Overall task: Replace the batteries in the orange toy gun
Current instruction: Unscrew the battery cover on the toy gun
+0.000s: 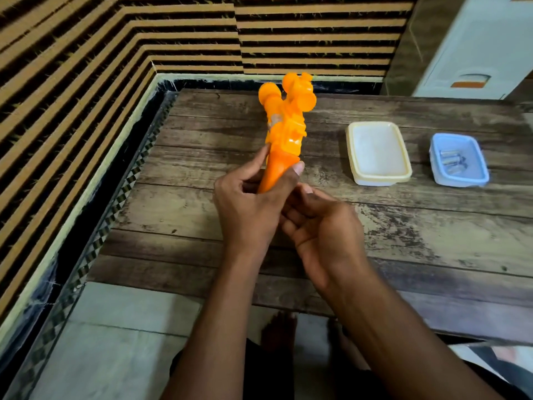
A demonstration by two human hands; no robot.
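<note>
The orange toy gun [284,134] looked light, hollow and stiff — smooth plastic, likely slippery. The left hand [251,197] gripped its handle, the safest hold; the right hand [320,226] cupped beneath — fingers loosely curled, holding nothing visible.

Striped wall [86,67], wooden table [403,241], perhaps tiled floor [115,342].

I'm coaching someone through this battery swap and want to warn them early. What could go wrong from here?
1. The orange plastic toy gun is held in the air by its handle in the left hand; the right hand only works at the base, so it might slip or twist.
2. The silvery batteries in the small blue plastic container sit far right, a reach away.
3. The empty cream rectangular tub lies between and could be knocked.
</note>
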